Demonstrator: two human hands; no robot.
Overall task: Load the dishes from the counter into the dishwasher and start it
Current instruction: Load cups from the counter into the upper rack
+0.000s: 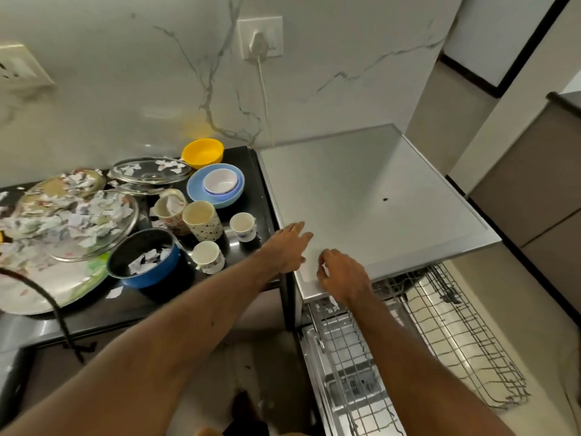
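Dishwasher top (361,190): left fingers (298,228) flat on it, right fingers (325,259) loosely curled, empty; cups (243,226) leftward.

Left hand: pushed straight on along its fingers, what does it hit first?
Nothing close: the left hand points across the dishwasher top, so the way looks free up to the marble wall behind it, though depth is unclear.

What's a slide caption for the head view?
Left hand flat, right hand curled on the dishwasher top, racks pulled out below; paper-strewn dishes sit on the counter.
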